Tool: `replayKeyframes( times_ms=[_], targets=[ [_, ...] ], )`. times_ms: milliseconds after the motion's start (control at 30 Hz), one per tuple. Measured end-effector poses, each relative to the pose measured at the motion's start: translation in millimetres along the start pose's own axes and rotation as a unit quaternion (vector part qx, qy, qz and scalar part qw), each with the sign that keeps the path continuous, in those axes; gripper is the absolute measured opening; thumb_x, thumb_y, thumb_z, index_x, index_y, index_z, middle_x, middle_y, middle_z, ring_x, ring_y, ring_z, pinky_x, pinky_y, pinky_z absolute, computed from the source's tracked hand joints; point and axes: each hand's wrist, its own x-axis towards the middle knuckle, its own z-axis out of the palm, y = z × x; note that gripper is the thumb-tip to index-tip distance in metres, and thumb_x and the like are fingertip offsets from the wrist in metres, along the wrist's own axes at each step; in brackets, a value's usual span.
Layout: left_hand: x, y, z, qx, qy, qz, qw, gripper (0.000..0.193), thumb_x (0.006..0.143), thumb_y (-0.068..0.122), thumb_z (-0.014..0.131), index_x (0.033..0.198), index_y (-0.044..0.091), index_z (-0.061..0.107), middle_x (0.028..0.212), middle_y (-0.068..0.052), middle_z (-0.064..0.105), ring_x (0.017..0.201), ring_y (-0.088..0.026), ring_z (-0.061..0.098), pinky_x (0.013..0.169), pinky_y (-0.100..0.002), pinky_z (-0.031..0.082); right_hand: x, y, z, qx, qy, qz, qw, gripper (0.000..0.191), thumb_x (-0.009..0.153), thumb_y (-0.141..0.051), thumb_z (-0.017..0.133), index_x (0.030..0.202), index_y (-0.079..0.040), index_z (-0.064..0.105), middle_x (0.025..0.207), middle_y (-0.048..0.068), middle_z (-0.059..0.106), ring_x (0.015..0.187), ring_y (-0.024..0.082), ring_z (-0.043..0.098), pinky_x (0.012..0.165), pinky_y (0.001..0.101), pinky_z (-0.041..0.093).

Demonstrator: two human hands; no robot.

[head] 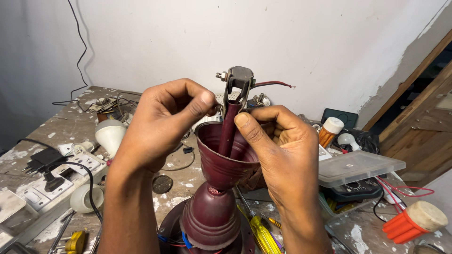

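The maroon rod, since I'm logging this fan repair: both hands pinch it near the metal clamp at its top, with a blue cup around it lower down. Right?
Not quite. In the head view the cup around the rod is maroon, not blue. The rest holds: left hand and right hand both pinch near the clamp.

Rod [229, 129] stands in cup [221, 164] — screwdriver [258, 230] right.

Maroon cup [225, 162]: painted metal showing semi-gloss, scuffed. Clamp bracket [238, 82]: bare grey metal looking dull. Lidded box [359, 167]: clear plastic appearing smooth. Table [61, 117]: paint-spattered, looking rough.
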Motion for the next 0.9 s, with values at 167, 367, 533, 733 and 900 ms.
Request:
replayKeyframes(
  times_ms=[167,367,533,733,900],
  targets=[
    [-7,7,-3,0.010,-0.012,-0.003,1.000,0.015,0.091,0.009,0.078,0.099,-0.003,0.073,0.087,-0.004,0.074,0.078,-0.010,0.068,0.070,-0.025,0.057,-7,-5,4,-0.014,-0.012,-0.002,1.000,0.012,0.094,-0.005,0.076,0.100,0.005,0.072,0.086,0.007,0.073,0.076,0.008,0.066,0.069,0.0216,0.055],
    [-11,11,-4,0.007,-0.011,0.009,1.000,0.019,0.085,-0.002,0.080,0.103,-0.003,0.072,0.093,-0.006,0.075,0.085,-0.012,0.073,0.077,-0.027,0.063,-8,-10,8,0.001,-0.006,-0.005,1.000,0.023,0.087,-0.003,0.075,0.108,0.004,0.070,0.094,0.006,0.075,0.082,0.008,0.068,0.074,0.0214,0.058],
    [-11,10,-3,-0.007,-0.022,0.026,0.999,0.021,0.085,-0.003,0.081,0.105,-0.004,0.072,0.095,-0.007,0.074,0.087,-0.012,0.072,0.079,-0.027,0.062,-9,-8,5,-0.007,-0.034,-0.059,0.998,0.019,0.095,-0.003,0.076,0.109,0.006,0.067,0.096,0.008,0.073,0.087,0.009,0.068,0.078,0.0222,0.058],
    [-14,12,-3,-0.008,-0.020,0.013,1.000,0.018,0.087,0.001,0.081,0.102,-0.003,0.071,0.089,-0.005,0.072,0.079,-0.010,0.067,0.070,-0.024,0.057,-11,-3,0,-0.034,-0.041,-0.062,0.997,0.014,0.098,-0.004,0.075,0.106,0.005,0.070,0.093,0.007,0.073,0.083,0.007,0.066,0.074,0.0202,0.054],
    [-15,17,2,0.024,-0.017,0.004,1.000,0.014,0.089,0.005,0.079,0.098,-0.002,0.070,0.084,-0.002,0.070,0.075,-0.007,0.064,0.067,-0.023,0.055,-11,-7,1,-0.029,-0.048,-0.064,0.996,0.011,0.098,-0.004,0.075,0.103,0.005,0.070,0.091,0.008,0.074,0.082,0.008,0.067,0.074,0.0208,0.055]
  ],
)
